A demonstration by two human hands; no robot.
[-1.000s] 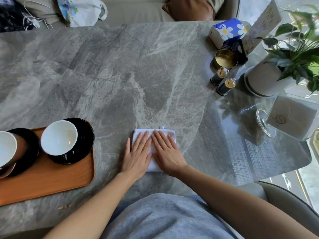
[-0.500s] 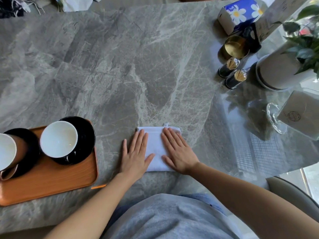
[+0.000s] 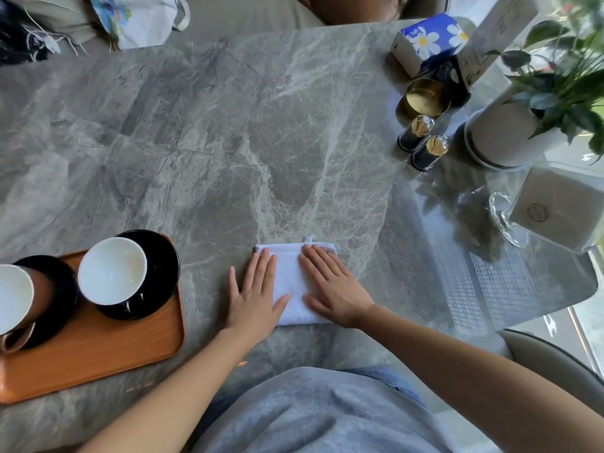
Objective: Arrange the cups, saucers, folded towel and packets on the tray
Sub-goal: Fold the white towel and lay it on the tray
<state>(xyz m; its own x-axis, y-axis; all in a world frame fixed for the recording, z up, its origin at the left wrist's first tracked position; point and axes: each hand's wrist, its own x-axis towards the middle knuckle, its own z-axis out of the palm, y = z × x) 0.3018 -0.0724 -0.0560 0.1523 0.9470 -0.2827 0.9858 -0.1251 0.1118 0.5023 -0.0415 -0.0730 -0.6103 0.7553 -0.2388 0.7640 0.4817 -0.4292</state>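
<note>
A white folded towel (image 3: 292,282) lies flat on the grey marble table near its front edge. My left hand (image 3: 253,295) rests palm-down on the towel's left side, fingers spread. My right hand (image 3: 333,286) presses flat on its right side. Left of them sits an orange wooden tray (image 3: 98,351). On it stand two cups on black saucers: a white-lined cup (image 3: 112,271) on a saucer (image 3: 157,279), and a brown cup (image 3: 14,299) at the frame's left edge on another saucer (image 3: 62,289). No packets are visible.
At the back right stand a blue flowered tissue pack (image 3: 425,44), a brass bowl (image 3: 425,98), two toothpick holders (image 3: 421,145), a potted plant in a white pot (image 3: 503,135) and a glass napkin holder (image 3: 555,207). Bags lie beyond the far edge.
My two hands have slid apart across the towel, from side by side at its middle to its left and right sides. The tray and cups have not moved.
</note>
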